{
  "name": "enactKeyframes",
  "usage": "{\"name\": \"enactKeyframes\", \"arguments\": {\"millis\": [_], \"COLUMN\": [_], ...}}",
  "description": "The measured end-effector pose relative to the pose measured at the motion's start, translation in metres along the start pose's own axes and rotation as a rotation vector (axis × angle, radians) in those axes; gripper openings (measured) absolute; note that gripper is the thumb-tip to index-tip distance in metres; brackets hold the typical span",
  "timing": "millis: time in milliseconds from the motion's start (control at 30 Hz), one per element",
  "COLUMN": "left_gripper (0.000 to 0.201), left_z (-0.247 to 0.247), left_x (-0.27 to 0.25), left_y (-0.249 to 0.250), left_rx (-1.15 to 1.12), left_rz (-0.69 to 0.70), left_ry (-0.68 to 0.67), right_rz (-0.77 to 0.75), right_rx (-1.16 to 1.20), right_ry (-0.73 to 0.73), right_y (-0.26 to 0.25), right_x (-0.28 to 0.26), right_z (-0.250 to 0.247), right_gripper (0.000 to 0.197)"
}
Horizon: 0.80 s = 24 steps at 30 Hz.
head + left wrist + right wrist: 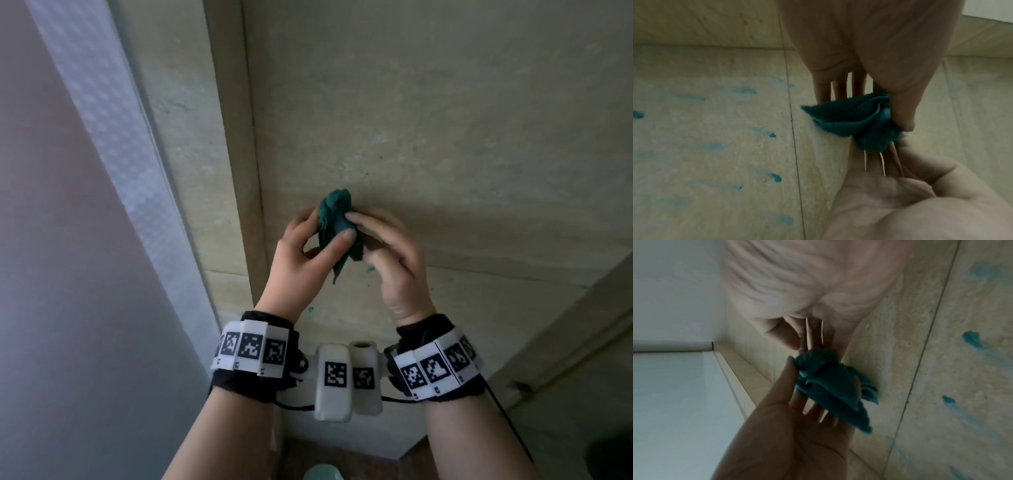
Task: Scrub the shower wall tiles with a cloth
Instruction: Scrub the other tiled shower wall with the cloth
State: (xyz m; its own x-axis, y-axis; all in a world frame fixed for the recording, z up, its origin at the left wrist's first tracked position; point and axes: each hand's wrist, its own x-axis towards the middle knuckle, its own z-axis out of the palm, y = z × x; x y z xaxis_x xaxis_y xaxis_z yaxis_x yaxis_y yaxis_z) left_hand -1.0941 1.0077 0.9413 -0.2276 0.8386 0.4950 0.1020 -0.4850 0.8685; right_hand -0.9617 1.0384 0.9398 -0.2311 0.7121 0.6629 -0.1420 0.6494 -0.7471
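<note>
A crumpled dark teal cloth (pixel 337 222) is held up in front of the beige shower wall tiles (pixel 445 120), close to them. My left hand (pixel 330 224) pinches it from the left, thumb across the front and fingers behind. My right hand (pixel 359 236) holds its right side with fingertips and thumb. In the left wrist view the cloth (pixel 851 121) bunches under my left thumb (pixel 904 116). Teal streaks (pixel 774 177) mark the tiles beside a grout line. The same kind of teal streaks (pixel 970 337) show in the right wrist view, right of the cloth (pixel 830 386).
A pale translucent curtain or panel (pixel 120 154) runs down the left beside the wall corner (pixel 253 171). A pipe (pixel 582 359) with a bracket runs along the lower right wall. A pale rounded bottle top (pixel 322 472) sits below my wrists.
</note>
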Motion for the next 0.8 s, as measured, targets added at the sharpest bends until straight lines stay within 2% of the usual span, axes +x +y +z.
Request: {"name": "enactKeyframes", "arguments": {"millis": [67,133,167,267,333,400,433,567,667,800], "left_gripper": [0.025,0.021,0.024,0.045,0.049,0.042,0.039,0.037,0.040,0.044], "left_z": [-0.001,0.000,0.002,0.009,0.013,0.017,0.018,0.028,0.031,0.034], "left_x": [0.001,0.005,0.009,0.018,0.024,0.031,0.036,0.044,0.037,0.014], "left_y": [-0.003,-0.003,-0.003,0.002,0.005,0.001,-0.004,-0.025,-0.046,-0.075], "left_rx": [0.093,0.207,0.253,0.330,0.424,0.585,0.654,0.726,0.801,0.885], "left_rz": [0.028,0.059,0.064,0.062,0.153,0.289,0.343,0.348,0.267,0.043], "left_ry": [0.067,0.206,0.310,0.626,0.722,0.753,0.752,0.735,0.788,0.825], "right_rz": [0.058,0.080,0.032,-0.315,-0.475,-0.540,-0.547,-0.476,-0.458,-0.457], "right_rx": [0.013,-0.088,-0.187,-0.471,-0.624,-0.810,-0.895,-1.165,-1.261,-1.281], "right_ry": [-0.062,-0.120,-0.123,-0.015,0.091,0.153,0.140,0.035,0.082,0.186], "right_y": [0.002,0.004,0.005,0.010,0.017,0.022,0.025,0.038,0.047,0.050], "right_x": [0.002,0.008,0.012,0.023,0.027,0.026,0.024,0.014,0.012,0.013], "right_z": [-0.002,-0.006,-0.010,-0.029,-0.047,-0.060,-0.064,-0.069,-0.073,-0.075], "right_gripper": [0.040,0.041,0.040,0.028,0.026,0.029,0.033,0.048,0.048,0.049]}}
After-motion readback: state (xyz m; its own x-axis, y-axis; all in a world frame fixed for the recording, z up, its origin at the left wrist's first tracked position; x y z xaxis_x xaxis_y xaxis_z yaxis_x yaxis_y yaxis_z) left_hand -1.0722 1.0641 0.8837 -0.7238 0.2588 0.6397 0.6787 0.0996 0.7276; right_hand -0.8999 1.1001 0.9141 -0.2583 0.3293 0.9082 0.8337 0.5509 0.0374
